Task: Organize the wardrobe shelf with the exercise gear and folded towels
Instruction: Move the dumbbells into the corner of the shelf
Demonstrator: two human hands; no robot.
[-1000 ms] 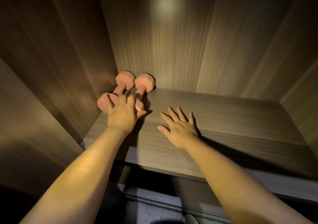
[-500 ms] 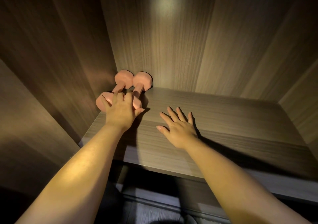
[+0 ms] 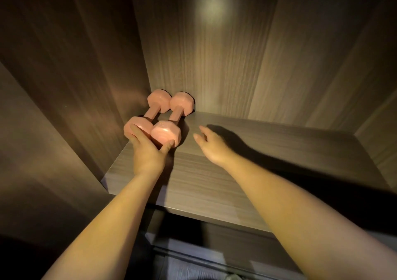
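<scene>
At the back left corner of the wooden shelf [image 3: 236,183], 2 pink dumbbells are laid side by side. Their far ends are pushed up against the back wall [image 3: 214,64], and their near ends are pointed toward the person. The left dumbbell [image 3: 153,112] is placed right next to the side wall [image 3: 75,75], and the right dumbbell [image 3: 164,134] is touching it. The near ends are met by the left hand [image 3: 148,157]. The fat near end of the right dumbbell is held between the thumb and the fingers, with the thumb pressed under its lower edge. 1 long finger is laid across the near end of the left dumbbell. How hard the squeeze is cannot be told. The right hand [image 3: 212,148] is held out over the shelf, just beside the right dumbbell but apart from it. Its fingers are loosely spread and nothing is held in it. It is a bit blurred, so whether the wood is touched cannot be told. A dark shadow is thrown on the shelf behind it. A round spot of light [image 3: 212,6] is seen high on the back wall.
</scene>
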